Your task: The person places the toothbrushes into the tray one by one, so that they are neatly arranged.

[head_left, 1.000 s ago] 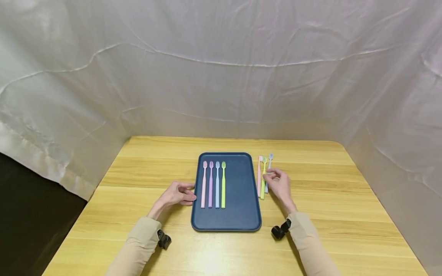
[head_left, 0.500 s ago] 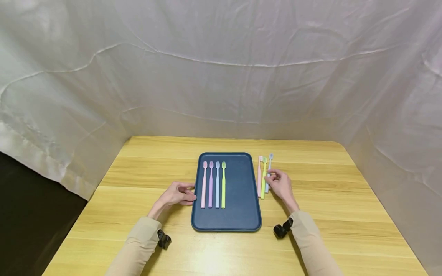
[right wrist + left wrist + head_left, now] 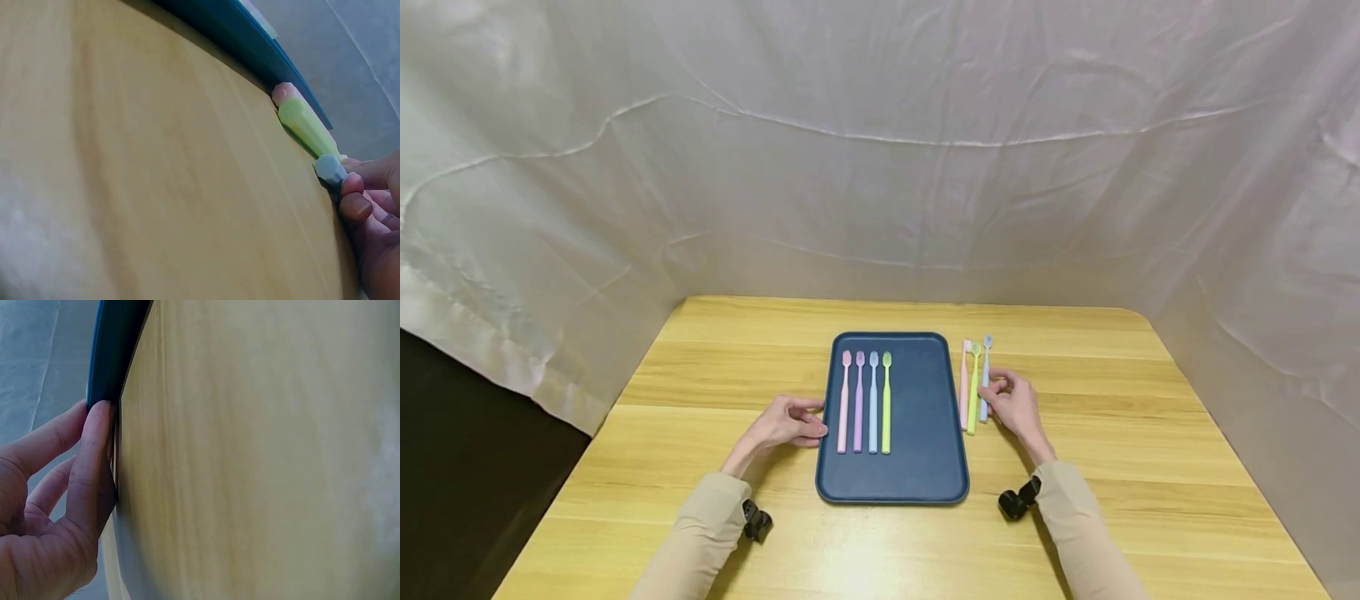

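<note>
the table (image 3: 1112, 400) before me has a yellowish wooden top with long plank lines, and it shines strongly at the side near to me. pale, creased cloth (image 3: 880, 200) stands around it at the back and on both sides. my left hand (image 3: 784, 423) pinches the left rim of a dark blue tray (image 3: 925, 417), which has rounded corners. in it lie, parallel and with heads away from me, a pink toothbrush (image 3: 843, 408), a purple toothbrush (image 3: 858, 408), a light blue toothbrush (image 3: 873, 408) and a lime toothbrush (image 3: 887, 408). my right hand (image 3: 1015, 408) pinches a second light blue toothbrush (image 3: 986, 367) by its handle, to the right of the tray. between them, on the wood, lie a second lime toothbrush (image 3: 973, 396) and a second pink toothbrush (image 3: 964, 387), the pink just beside the rim.
</note>
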Demonstrator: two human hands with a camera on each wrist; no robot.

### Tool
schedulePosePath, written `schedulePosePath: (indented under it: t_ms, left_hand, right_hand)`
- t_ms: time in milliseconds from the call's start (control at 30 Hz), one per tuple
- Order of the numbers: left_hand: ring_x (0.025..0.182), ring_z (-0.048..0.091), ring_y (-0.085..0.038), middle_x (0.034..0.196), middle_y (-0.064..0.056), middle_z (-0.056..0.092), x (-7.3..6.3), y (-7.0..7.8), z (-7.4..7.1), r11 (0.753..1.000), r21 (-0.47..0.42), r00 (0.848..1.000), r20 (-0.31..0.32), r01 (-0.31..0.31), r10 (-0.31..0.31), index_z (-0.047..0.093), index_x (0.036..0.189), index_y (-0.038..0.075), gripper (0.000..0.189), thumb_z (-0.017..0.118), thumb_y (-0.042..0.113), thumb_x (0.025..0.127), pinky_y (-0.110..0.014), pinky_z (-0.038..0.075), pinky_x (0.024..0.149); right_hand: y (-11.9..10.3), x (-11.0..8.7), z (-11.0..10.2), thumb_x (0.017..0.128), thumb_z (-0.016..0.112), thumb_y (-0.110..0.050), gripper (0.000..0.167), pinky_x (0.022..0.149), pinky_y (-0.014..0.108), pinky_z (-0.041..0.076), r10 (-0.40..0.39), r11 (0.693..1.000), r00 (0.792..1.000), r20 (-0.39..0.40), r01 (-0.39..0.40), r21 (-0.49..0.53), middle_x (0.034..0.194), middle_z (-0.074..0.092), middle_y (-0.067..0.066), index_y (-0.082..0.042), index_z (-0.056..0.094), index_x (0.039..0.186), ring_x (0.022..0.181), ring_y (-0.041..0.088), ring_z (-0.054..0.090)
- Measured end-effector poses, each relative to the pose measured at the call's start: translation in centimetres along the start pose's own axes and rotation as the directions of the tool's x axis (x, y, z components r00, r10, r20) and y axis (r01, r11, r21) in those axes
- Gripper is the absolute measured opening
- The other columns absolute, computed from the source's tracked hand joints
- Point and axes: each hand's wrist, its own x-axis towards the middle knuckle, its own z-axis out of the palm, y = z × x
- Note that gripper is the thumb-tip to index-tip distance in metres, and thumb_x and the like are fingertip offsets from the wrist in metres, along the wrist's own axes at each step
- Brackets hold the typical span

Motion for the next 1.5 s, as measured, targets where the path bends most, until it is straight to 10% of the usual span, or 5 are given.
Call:
schedulePosePath:
  t_ms: [1500]
  left_hand:
    - [0.076,0.072,-0.013,0.096,-0.016,0.072,-0.1,0.1,0.0,1.000,-0.002,1.000,-0.002,-0.012,0.012,0.041,0.144,-0.016,0.065,0.072,-0.007,0.087,-0.032,0.068,0.078]
  right_hand:
    - [-0.4,-1.0,-2.0,0.093,0.071,-0.014,0.049,0.042,0.027,0.056,0.063,0.998,0.990,0.125,-0.061,-0.021,0.084,0.062,0.008,0.010,0.051,0.131,0.050,0.009,0.057]
